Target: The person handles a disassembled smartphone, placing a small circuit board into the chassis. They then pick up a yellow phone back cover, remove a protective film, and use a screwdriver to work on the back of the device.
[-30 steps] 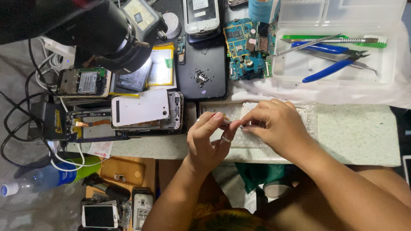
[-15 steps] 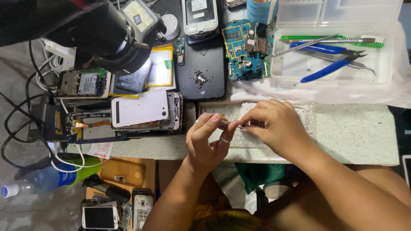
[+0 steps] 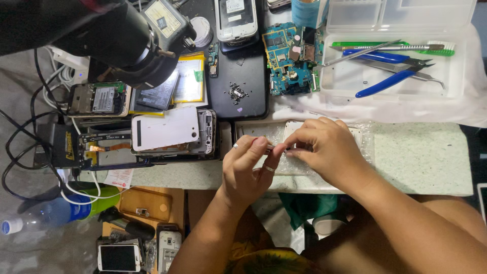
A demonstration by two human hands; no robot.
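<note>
Between both hands, little has changed: left hand still pinches thin metal tweezers, while right hand keeps pressing the white rectangular phone frame, work ongoing.

This was basically my little phone repair bench, a cramped workshop corner and not some tidy office. I had a bare blue circuit board lying out, a white phone back cover on top of a gutted handset, a loose battery, and a clear plastic tray with blue-handled pliers and tweezers. A black microscope head hung over the mess of cables, with more dead phones piled lower down.
</note>
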